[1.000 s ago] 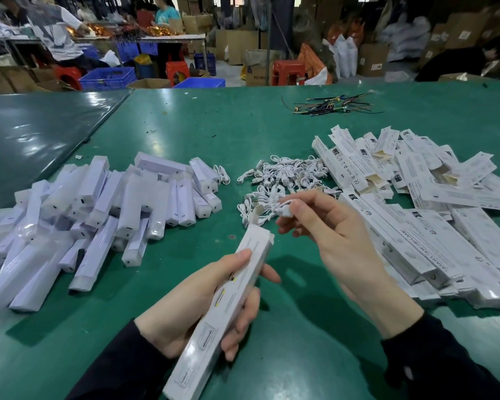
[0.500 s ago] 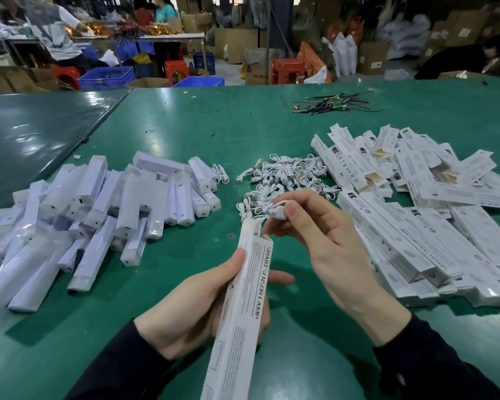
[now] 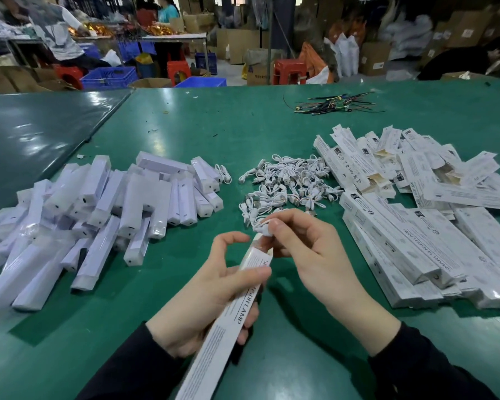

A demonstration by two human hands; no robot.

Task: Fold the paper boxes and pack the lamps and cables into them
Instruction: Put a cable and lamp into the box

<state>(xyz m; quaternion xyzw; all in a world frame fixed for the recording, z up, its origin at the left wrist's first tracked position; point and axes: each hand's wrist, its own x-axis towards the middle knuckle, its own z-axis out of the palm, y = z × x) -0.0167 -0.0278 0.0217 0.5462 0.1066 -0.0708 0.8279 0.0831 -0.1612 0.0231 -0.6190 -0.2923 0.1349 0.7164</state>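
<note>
Cardboard box (image 3: pixel 228 321) in left hand (image 3: pixel 211 295); right hand (image 3: pixel 309 249) pinches cable (image 3: pixel 264 228).

I see a green worktop (image 3: pixel 185 125), a second one (image 3: pixel 41 134) butted against its left, red stools (image 3: pixel 289 71), blue crates (image 3: pixel 109 77) and stacked cardboard boxes (image 3: pixel 373 59) on the floor beyond.

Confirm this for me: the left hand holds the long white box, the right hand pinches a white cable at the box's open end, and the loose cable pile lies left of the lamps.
One detail is wrong. In the head view the cable pile lies right of the lamps, between them and the boxes. The rest stands: the left hand holds the long white box, and the right hand pinches a white cable at its open end.
</note>
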